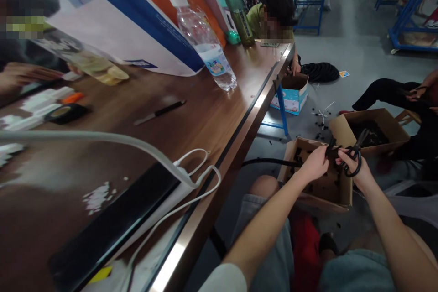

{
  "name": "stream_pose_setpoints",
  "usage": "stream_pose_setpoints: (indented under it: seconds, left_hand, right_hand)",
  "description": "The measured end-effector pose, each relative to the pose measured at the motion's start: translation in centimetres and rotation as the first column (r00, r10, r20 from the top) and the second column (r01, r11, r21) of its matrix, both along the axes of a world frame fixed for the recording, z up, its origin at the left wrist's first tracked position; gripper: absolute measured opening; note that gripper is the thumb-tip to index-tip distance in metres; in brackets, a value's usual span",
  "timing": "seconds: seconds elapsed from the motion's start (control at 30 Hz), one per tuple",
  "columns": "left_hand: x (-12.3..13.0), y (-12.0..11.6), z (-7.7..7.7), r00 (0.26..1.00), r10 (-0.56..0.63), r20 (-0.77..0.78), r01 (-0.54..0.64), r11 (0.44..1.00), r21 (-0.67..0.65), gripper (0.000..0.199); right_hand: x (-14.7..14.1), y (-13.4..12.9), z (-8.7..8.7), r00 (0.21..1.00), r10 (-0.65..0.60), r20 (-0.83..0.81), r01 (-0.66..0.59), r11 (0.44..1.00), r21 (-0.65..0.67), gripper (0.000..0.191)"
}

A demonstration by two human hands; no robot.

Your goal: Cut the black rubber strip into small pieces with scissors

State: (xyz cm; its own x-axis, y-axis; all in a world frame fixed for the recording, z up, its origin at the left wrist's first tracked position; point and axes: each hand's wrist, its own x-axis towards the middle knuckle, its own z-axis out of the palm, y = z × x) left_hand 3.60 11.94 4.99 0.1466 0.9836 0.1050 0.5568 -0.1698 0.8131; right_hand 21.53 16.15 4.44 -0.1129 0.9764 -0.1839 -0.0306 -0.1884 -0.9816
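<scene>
Over an open cardboard box (pixel 345 198) on the floor, my left hand (pixel 315 163) is closed on a dark strip-like piece (pixel 331 147); its exact kind is too blurred to tell. Close beside it, my right hand (pixel 356 169) holds black-handled scissors (pixel 354 166), with the blades pointing up and away. The fingers of both hands nearly meet. Small black pieces lie scattered inside the box. A black tube or cord (pixel 267 161) runs from under the table to the box's left side.
To my left stands a brown table (pixel 205 118) with a water bottle (pixel 215 61), a pen-like knife (pixel 160 112), a white cable (pixel 102 136) and a paper bag (pixel 137 27). Another carton (pixel 386 143) is by a seated person at right. A co-worker bends over a blue box (pixel 290 100).
</scene>
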Motion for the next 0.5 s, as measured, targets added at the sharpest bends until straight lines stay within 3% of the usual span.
stream_pose_setpoints:
  seconds: [0.1, 0.23, 0.37, 0.5]
  left_hand:
    - [-0.3, -0.1, -0.2, 0.997, -0.067, 0.040, 0.064, 0.996, 0.065, 0.057]
    - [-0.5, -0.3, 0.2, 0.996, -0.069, 0.050, 0.069, 0.998, 0.001, 0.059]
    - [-0.6, -0.3, 0.3, 0.998, 0.059, 0.023, -0.057, 0.995, -0.081, 0.042]
    - [-1.3, -0.1, 0.2, 0.998, 0.051, 0.044, -0.051, 0.999, -0.005, 0.030]
  right_hand:
    - [0.1, 0.1, -0.1, 0.998, 0.025, 0.064, -0.027, 0.999, 0.022, 0.054]
    - [0.0, 0.2, 0.0, 0.996, -0.008, 0.084, 0.006, 1.000, 0.028, 0.058]
    - [-0.2, 0.0, 0.3, 0.996, -0.009, 0.094, 0.007, 1.000, 0.025, 0.059]
    - [0.4, 0.2, 0.0, 0.973, 0.057, 0.226, -0.062, 0.998, 0.016, 0.055]
